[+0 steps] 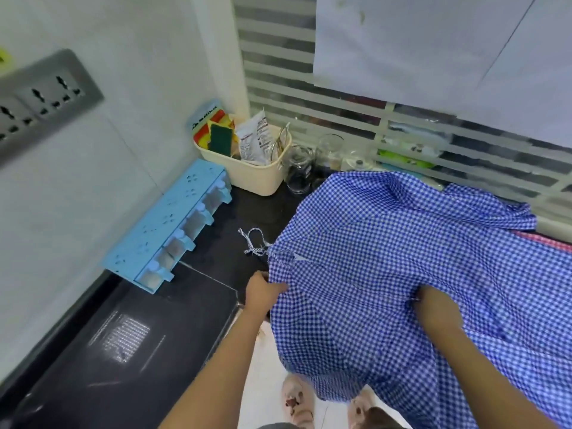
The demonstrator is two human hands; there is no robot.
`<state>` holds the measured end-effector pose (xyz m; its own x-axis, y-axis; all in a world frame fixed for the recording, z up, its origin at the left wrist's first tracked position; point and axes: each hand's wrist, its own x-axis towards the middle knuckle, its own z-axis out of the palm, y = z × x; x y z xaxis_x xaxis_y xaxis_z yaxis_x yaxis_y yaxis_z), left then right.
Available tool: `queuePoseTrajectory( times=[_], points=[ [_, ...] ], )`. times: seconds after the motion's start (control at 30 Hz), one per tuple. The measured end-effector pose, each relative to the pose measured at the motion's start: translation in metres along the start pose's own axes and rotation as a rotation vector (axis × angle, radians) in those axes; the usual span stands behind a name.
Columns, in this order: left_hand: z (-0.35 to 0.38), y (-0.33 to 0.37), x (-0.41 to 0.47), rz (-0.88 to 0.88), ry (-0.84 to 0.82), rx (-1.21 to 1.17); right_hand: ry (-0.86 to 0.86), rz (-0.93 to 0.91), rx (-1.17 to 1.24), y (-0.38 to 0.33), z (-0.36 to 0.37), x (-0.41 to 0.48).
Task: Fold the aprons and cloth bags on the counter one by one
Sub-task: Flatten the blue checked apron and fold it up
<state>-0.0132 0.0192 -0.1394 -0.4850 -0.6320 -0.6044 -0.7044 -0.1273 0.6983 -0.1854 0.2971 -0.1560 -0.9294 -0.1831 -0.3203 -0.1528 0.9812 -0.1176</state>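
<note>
Grip: left hand (pixel 266 291) pinches apron (pixel 402 243) edge | right hand (pixel 433 308) grip hidden

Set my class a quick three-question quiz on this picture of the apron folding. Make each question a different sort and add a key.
1. True or false: the apron already lies folded in a neat square.
2. What does the left hand have in its grip? A: the apron's edge. B: a jar. C: a socket.
3. Fill the gap: the green sponge stands in the cream ____.

Key: 1 false, it lies spread out and rumpled. 2 A. 3 basket.
</note>
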Motion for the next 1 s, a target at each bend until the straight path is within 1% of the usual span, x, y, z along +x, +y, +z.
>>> queuePoseTrajectory(
  times=[0.07, 0.13, 0.2, 0.3, 0.33, 0.37, 0.43, 0.47, 0.5, 0.53, 0.6, 0.63, 0.7, 0.73, 0.77, 0.8, 0.83, 0.87, 0.9, 0.93, 0.97, 1.0],
  points=[
    [-0.003, 0.004, -0.001, -0.102, -0.101, 0.113, -0.03, -0.024, 0.003, 0.004, -0.006, 0.003],
    [-0.002, 0.007, -0.004, -0.106, -0.168, 0.115, -0.086, -0.07, 0.019, 0.009, -0.011, 0.003],
    [0.005, 0.011, -0.01, -0.1, -0.19, 0.012, -0.104, -0.135, 0.101, 0.014, -0.014, 0.0],
    [0.017, 0.02, -0.016, -0.147, -0.257, -0.208, -0.1, -0.201, 0.245, 0.027, -0.01, -0.008],
    [0.017, 0.02, -0.011, -0.114, -0.212, -0.2, -0.113, -0.227, 0.271, 0.03, -0.009, -0.01],
    [0.016, 0.02, -0.006, -0.051, -0.109, -0.137, -0.13, -0.244, 0.282, 0.033, -0.009, -0.011],
    [0.008, 0.023, 0.008, 0.099, 0.141, 0.062, -0.145, -0.266, 0.281, 0.035, -0.007, -0.008],
    [0.002, 0.025, 0.013, 0.16, 0.218, 0.13, -0.131, -0.27, 0.274, 0.033, -0.006, -0.005],
    [-0.002, 0.028, 0.016, 0.203, 0.254, 0.174, -0.102, -0.278, 0.255, 0.031, -0.005, -0.001],
    [-0.004, 0.03, 0.016, 0.208, 0.255, 0.192, -0.074, -0.288, 0.231, 0.028, -0.005, 0.004],
    [-0.003, 0.032, 0.01, 0.191, 0.267, 0.15, -0.043, -0.302, 0.191, 0.022, -0.005, 0.016],
    [0.0, 0.029, 0.003, 0.206, 0.317, 0.117, -0.032, -0.304, 0.17, 0.02, -0.006, 0.022],
    [0.011, 0.015, -0.024, 0.227, 0.5, 0.025, 0.002, -0.327, 0.124, 0.019, -0.007, 0.03],
    [0.019, 0.004, -0.038, 0.189, 0.567, -0.061, 0.02, -0.342, 0.127, 0.02, -0.007, 0.031],
    [0.031, -0.012, -0.053, 0.113, 0.604, -0.15, 0.024, -0.358, 0.156, 0.021, -0.005, 0.032],
    [0.046, -0.032, -0.061, -0.01, 0.581, -0.225, 0.027, -0.36, 0.209, 0.021, -0.003, 0.031],
    [0.064, -0.054, -0.072, -0.162, 0.517, -0.331, 0.031, -0.362, 0.272, 0.022, 0.0, 0.029],
    [0.082, -0.074, -0.077, -0.337, 0.415, -0.49, 0.047, -0.346, 0.338, 0.023, 0.004, 0.026],
    [0.1, -0.094, -0.083, -0.51, 0.3, -0.686, 0.063, -0.338, 0.398, 0.025, 0.007, 0.024],
    [0.117, -0.108, -0.087, -0.646, 0.184, -0.871, 0.085, -0.334, 0.446, 0.027, 0.01, 0.02],
    [0.134, -0.12, -0.089, -0.729, 0.097, -1.028, 0.094, -0.349, 0.485, 0.029, 0.012, 0.016],
    [0.153, -0.13, -0.091, -0.761, 0.052, -1.155, 0.073, -0.386, 0.514, 0.032, 0.012, 0.012]
  ],
)
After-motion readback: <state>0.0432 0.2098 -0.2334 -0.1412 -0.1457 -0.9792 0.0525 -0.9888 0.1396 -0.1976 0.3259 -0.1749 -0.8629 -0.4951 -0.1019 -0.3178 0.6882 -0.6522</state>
